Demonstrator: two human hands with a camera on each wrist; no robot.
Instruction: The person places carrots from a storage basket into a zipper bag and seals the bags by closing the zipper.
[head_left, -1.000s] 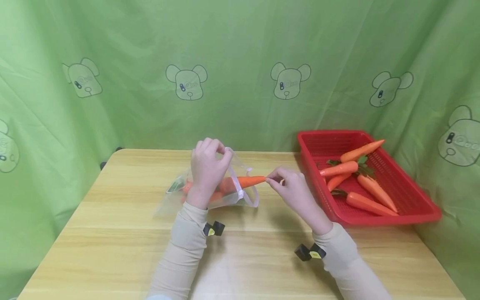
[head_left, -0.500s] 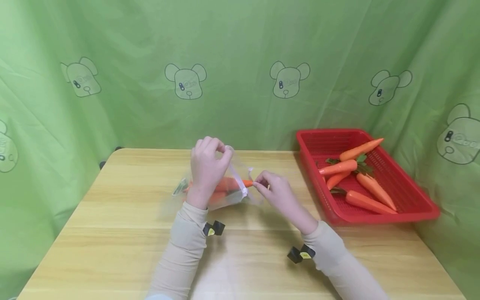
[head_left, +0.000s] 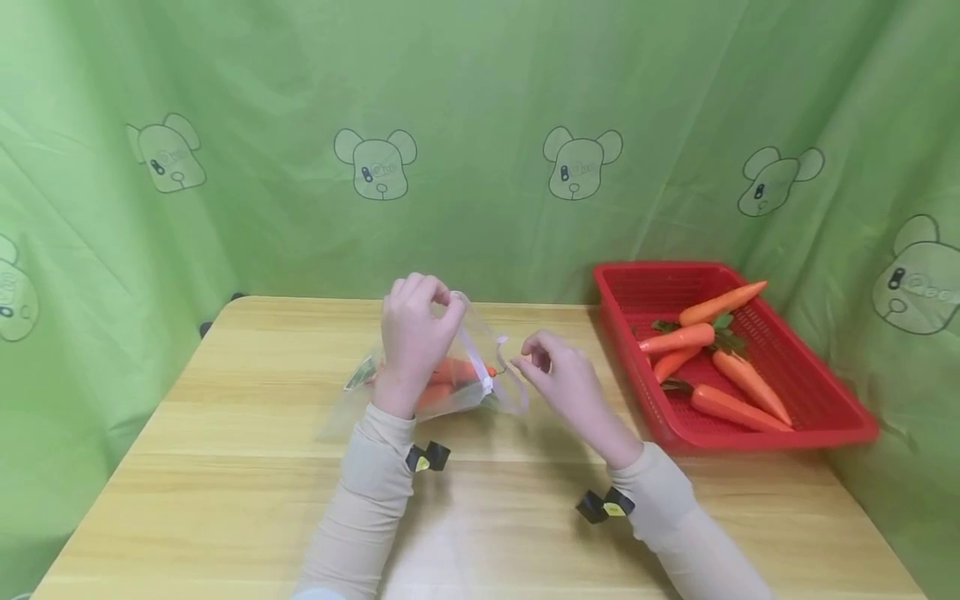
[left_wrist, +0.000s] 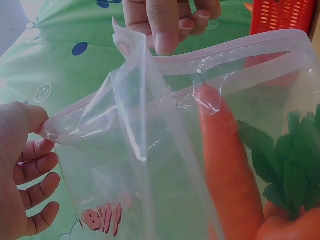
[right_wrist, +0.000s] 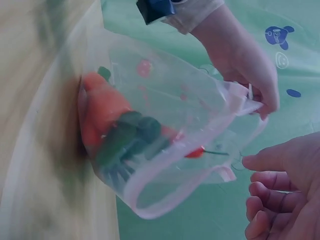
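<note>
A clear plastic zip bag lies on the table with its mouth toward the right. My left hand pinches the upper corner of the bag's rim between thumb and finger, lifting the mouth apart. Inside are orange carrots with green leaves; one carrot points its thin-tailed tip at the mouth. My right hand hovers just outside the mouth, near that tip, with fingers loosely bent and nothing held. In the head view, my left hand and wrist cover part of the bag.
A red plastic basket stands at the right of the wooden table. Several carrots with leafy tops lie in it. Green curtains with printed bear heads hang behind and at both sides.
The carrot has slid leftward into the bag as my right hand pushed its tip. My right hand has since let go and drawn slightly back. My left hand keeps its place on the rim.
</note>
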